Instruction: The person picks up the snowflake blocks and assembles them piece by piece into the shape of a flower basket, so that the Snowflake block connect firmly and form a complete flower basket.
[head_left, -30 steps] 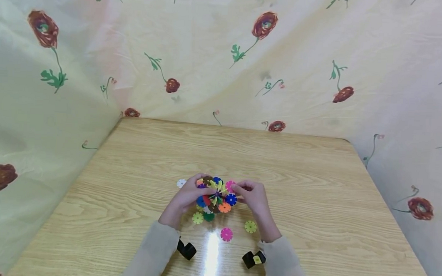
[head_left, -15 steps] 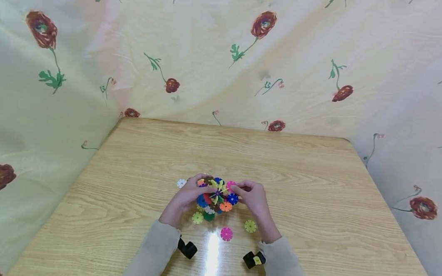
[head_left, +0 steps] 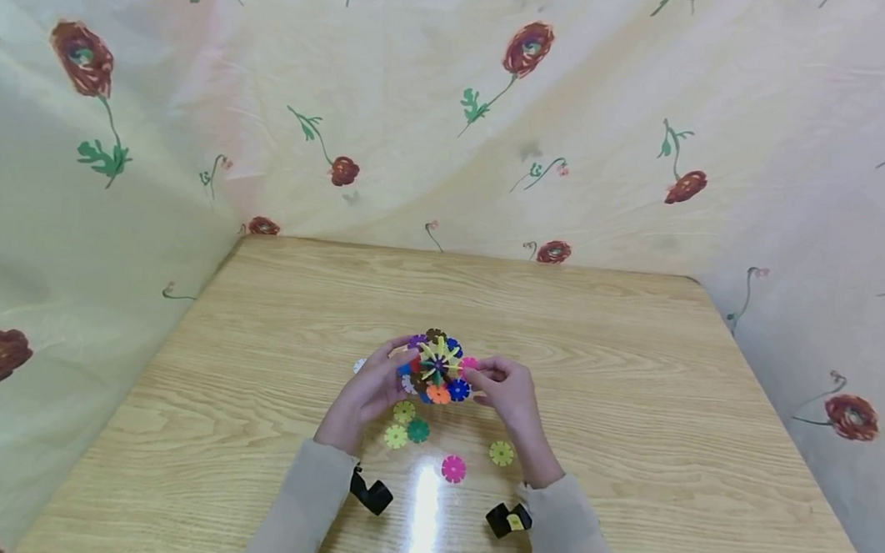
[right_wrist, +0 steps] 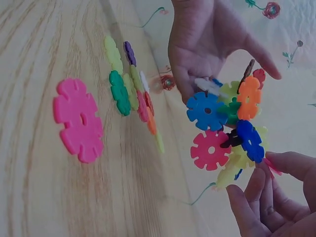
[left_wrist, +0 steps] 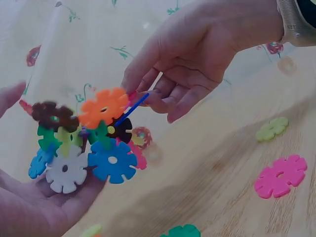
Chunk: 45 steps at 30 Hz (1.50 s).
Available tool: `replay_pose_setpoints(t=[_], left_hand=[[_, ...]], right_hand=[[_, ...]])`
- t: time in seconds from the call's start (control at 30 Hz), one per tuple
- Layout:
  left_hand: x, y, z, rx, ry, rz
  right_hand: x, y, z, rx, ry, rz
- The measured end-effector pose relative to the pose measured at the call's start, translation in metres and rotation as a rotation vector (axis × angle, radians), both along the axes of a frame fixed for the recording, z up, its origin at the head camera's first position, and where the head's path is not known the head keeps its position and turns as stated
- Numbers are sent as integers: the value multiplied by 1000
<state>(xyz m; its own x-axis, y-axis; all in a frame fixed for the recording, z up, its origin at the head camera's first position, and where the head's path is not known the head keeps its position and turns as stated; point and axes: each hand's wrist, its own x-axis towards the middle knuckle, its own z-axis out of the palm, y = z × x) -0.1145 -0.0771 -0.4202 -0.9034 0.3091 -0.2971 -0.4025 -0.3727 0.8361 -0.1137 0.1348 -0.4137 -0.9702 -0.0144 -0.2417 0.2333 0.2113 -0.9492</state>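
Observation:
A ball-like cluster of interlocked plastic snowflake discs (head_left: 438, 366) is held up off the table, in orange, blue, white, brown, pink and yellow. My left hand (head_left: 373, 381) holds it from the left and below; in the left wrist view the white disc (left_wrist: 66, 169) rests near that palm. On the cluster's right side, my right hand (head_left: 506, 384) pinches a pink snowflake disc (head_left: 469, 366) between thumb and index finger. That pink disc (right_wrist: 272, 167) sits at the cluster's edge beside a dark blue disc (right_wrist: 250, 140) in the right wrist view, mostly covered by the fingertips.
Loose discs lie on the wooden table (head_left: 633, 362): a pink one (head_left: 453, 469) in front, a yellow one (head_left: 502, 454) near my right wrist, and a green one (head_left: 418, 430) beside yellow ones. A white disc (head_left: 358, 365) shows behind my left hand. Flowered cloth (head_left: 422, 100) surrounds the table.
My left hand has raised and tilted the cluster away from me, uncovering the green and yellow discs beneath. The right hand stays at the pink disc, almost in place.

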Motion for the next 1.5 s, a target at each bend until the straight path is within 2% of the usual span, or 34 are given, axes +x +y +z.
replay_pose_setpoints(t=[0.13, 0.33, 0.47, 0.57, 0.63, 0.83, 0.9, 0.97, 1.13, 1.3, 1.4, 1.5], left_hand=[[-2, 1, -3, -4, 28, -13], [-3, 5, -5, -109, 97, -41], [-4, 5, -7, -108, 116, -46], [-5, 4, -7, -97, 114, -38], [-5, 3, -7, -85, 105, -28], [-7, 0, -8, -54, 66, 17], [-7, 0, -9, -48, 54, 20], [-7, 0, -9, -38, 38, 19], [-5, 1, -8, -7, 37, 5], [-3, -1, -7, -18, 57, -2], [-2, -2, -7, -58, 59, -6], [-1, -1, -6, -110, 46, -2]], right_hand=[[1, -2, 0, 5, -10, 14], [2, -3, 0, 8, -17, 24], [3, 0, 0, 21, -10, 66], [2, 10, 1, 61, 8, 166], [2, 22, 1, 125, 26, 272], [6, 57, -4, 495, 87, 632], [8, 61, -6, 578, 95, 699], [11, 60, -8, 649, 105, 723], [15, 52, -6, 792, 101, 680], [11, 51, 0, 842, 126, 615], [5, 51, 4, 767, 147, 516], [-2, 48, 9, 561, 141, 376]])
